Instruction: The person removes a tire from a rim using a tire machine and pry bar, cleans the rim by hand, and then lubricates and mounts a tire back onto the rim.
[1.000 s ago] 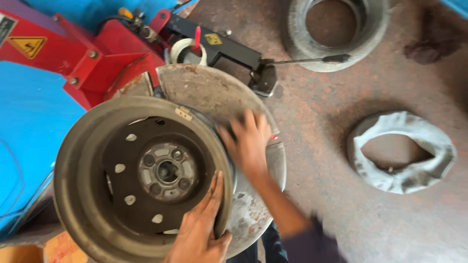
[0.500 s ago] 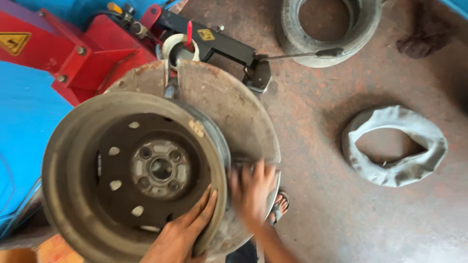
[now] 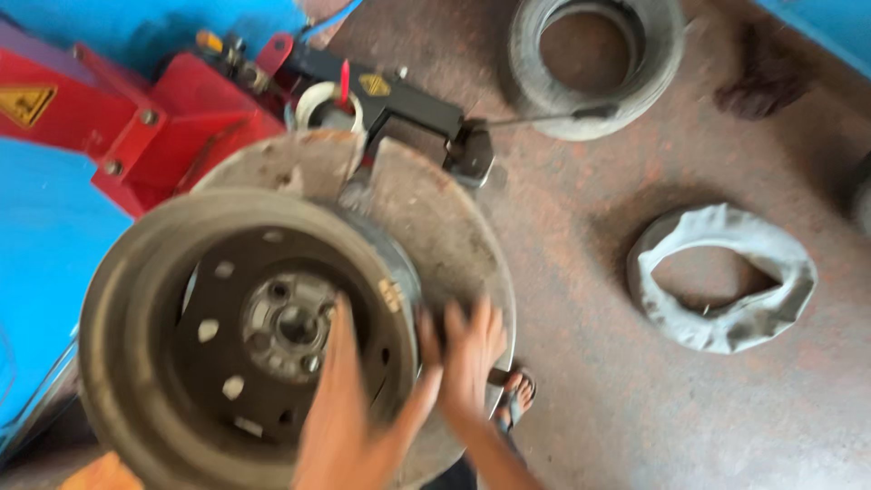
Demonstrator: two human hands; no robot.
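Observation:
A dirty steel wheel rim (image 3: 136, 308) lies face up on the round turntable (image 3: 435, 227) of a red tyre machine (image 3: 181, 118). Its hub (image 3: 290, 322) with bolt holes shows in the middle. My left hand (image 3: 349, 399) lies flat over the rim's lower right part, fingers pointing towards the hub. My right hand (image 3: 467, 354) rests with spread fingers on the turntable just right of the rim's edge. Both hands are blurred and nothing shows in either.
A black arm (image 3: 408, 104) of the machine reaches over the turntable's far side. On the rusty brown floor lie a worn tyre (image 3: 535, 91), a limp grey inner tube (image 3: 726, 318) and a dark cloth (image 3: 762, 77). A sandalled foot (image 3: 517, 395) shows below the turntable.
My right hand slid down the turntable's right side towards me. My left hand moved from the rim's lower edge up over its inside. The view shifted.

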